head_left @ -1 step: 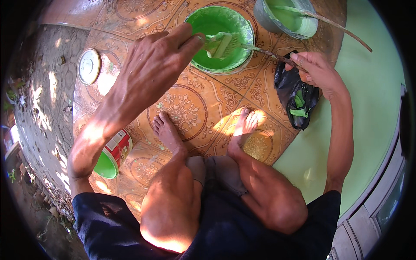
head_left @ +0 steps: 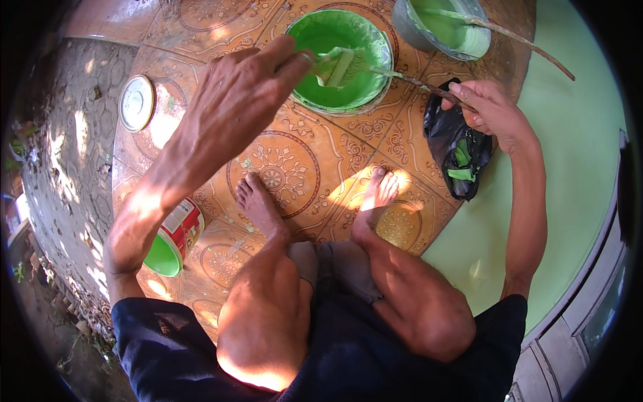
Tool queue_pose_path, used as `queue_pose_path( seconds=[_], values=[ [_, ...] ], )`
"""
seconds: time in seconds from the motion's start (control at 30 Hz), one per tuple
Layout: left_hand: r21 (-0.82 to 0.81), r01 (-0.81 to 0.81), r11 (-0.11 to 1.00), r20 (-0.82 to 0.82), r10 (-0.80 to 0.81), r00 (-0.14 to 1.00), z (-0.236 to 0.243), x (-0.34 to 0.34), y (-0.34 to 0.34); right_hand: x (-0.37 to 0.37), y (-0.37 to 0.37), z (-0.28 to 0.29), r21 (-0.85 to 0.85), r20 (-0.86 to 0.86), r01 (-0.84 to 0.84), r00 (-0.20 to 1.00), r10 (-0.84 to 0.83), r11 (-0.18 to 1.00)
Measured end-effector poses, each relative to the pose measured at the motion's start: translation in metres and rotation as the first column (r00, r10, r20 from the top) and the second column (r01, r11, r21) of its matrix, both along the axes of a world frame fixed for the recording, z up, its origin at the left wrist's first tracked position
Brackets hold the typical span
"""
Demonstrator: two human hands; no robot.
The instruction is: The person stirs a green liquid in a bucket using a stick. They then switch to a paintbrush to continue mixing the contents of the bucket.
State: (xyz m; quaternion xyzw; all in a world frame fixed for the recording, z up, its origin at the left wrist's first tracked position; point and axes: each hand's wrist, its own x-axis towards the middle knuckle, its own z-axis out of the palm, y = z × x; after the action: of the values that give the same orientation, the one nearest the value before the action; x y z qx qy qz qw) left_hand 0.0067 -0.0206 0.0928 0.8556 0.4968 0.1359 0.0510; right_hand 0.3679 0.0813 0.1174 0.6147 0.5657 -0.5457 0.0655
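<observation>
A paintbrush [head_left: 340, 65] loaded with green paint lies over a green basin [head_left: 315, 100] of green paint on the patterned tiles. Its long thin stick handle [head_left: 415, 82] runs right into my right hand [head_left: 492, 110], which grips the end. My left hand [head_left: 234, 100] reaches over the basin's left rim, its thumb and fingertips pinching the bristle end of the brush. I am sitting, with both bare feet [head_left: 258, 201] flat on the tiles just below the basin.
A grey bucket [head_left: 407, 30] of green paint with a stick [head_left: 529, 47] in it stands at the top right. A black plastic bag [head_left: 445, 144] lies under my right hand. A tipped paint can [head_left: 177, 231] and a round lid [head_left: 136, 102] lie left. Green-painted floor [head_left: 576, 174] spreads right.
</observation>
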Motion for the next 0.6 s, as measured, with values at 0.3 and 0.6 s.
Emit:
queue_pose_path(
  seconds=[0.3, 0.6],
  values=[
    [0.030, -0.028, 0.999, -0.009, 0.029, 1.000, -0.010, -0.008, 0.011, 0.031, -0.005, 0.001, -0.055, 0.065, 0.128, 0.990, -0.124, 0.990],
    [0.000, -0.018, 1.000, 0.011, 0.018, 1.000, -0.007, 0.002, 0.009, 0.039, -0.001, -0.033, -0.483, -0.147, 0.249, 0.922, -0.359, 0.839]
  ],
)
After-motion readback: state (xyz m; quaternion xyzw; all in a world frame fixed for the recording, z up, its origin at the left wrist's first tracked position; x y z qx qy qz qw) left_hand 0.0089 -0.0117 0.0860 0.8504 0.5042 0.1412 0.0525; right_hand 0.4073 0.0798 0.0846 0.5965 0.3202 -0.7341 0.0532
